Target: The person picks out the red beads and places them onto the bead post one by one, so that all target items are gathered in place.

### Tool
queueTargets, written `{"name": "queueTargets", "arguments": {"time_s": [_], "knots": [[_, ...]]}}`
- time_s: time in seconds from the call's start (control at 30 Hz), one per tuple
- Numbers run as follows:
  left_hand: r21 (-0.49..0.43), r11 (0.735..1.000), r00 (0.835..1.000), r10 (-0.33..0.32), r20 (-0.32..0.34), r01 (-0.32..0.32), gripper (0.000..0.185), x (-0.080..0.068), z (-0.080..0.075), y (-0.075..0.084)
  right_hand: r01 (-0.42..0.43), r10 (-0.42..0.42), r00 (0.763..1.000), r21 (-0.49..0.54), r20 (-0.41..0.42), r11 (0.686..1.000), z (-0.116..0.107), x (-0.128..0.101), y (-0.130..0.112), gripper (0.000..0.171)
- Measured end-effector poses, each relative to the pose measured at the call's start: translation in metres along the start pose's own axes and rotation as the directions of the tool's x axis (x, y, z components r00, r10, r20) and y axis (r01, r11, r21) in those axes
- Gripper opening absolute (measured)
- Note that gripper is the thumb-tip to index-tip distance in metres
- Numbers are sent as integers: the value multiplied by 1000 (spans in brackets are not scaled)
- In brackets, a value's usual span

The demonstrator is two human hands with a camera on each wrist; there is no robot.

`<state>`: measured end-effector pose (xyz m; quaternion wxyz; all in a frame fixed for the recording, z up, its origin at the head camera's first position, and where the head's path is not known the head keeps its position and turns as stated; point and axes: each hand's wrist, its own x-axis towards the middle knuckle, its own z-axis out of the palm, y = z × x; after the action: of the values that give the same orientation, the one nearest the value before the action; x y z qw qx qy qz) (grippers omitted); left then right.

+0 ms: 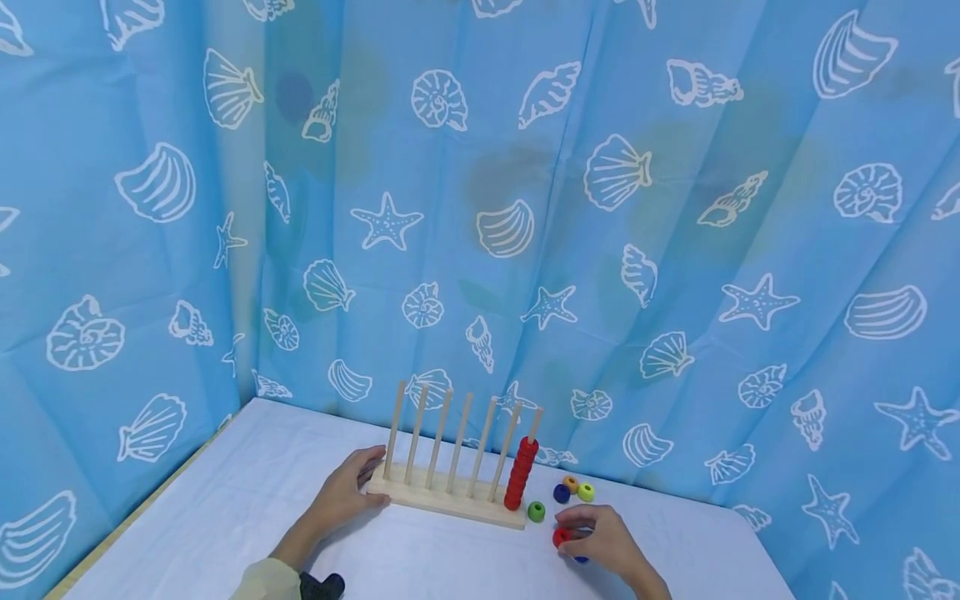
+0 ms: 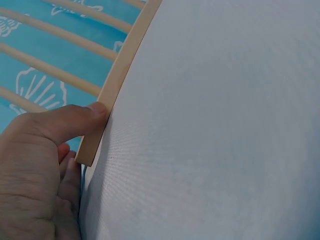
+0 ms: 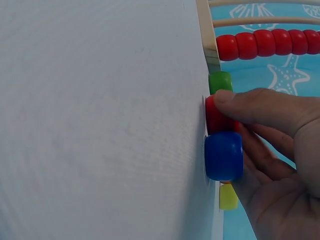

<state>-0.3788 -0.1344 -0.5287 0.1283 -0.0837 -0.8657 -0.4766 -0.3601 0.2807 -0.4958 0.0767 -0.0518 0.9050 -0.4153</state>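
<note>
Left hand (image 1: pixel 347 492) is bracing the wooden rack (image 1: pixel 447 497) at its 9 o'clock end: thumb pressed along the front edge of the base, other fingers tucked against the end. It steadies the rack and isn't lifting it.

Right hand (image 1: pixel 606 542) is at 4 o'clock from the rack, down on the table (image 1: pixel 225 517), thumb and fingers curled round a red bead (image 1: pixel 561 537). A blue bead (image 3: pixel 223 156) sits touching it on the palm side; I cannot tell if my fingers hold that one too.

Rack has seven pegs. Only the one at the 3 o'clock end is loaded, with a red stack (image 1: pixel 521 473) nearly up to the tip. The other six are bare.

Loose beads off the rack's 3 o'clock end: green bead (image 1: pixel 536 511) just beside the base, then dark blue bead (image 1: pixel 561 493), orange bead (image 1: pixel 571 483) and yellow-green bead (image 1: pixel 586 492) clustered a bit further out.

My read: step in hand is the pick-up of the red bead. Next move needs it lifted clear of the blue one, hole turned downward, lined up over the peg tip toward 11 o'clock from my hand. Little peg left above the stack, so alignment is tight. Left hand should hold the base while it threads.
</note>
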Motion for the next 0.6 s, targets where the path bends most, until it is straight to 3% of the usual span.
{"name": "queueTargets", "arguments": {"time_s": [0.6], "knots": [[-11,999,999,-42,24,42,83,3,-1,-2,36,-36,999,-35,15,999,-1,-2,0,36]]}}
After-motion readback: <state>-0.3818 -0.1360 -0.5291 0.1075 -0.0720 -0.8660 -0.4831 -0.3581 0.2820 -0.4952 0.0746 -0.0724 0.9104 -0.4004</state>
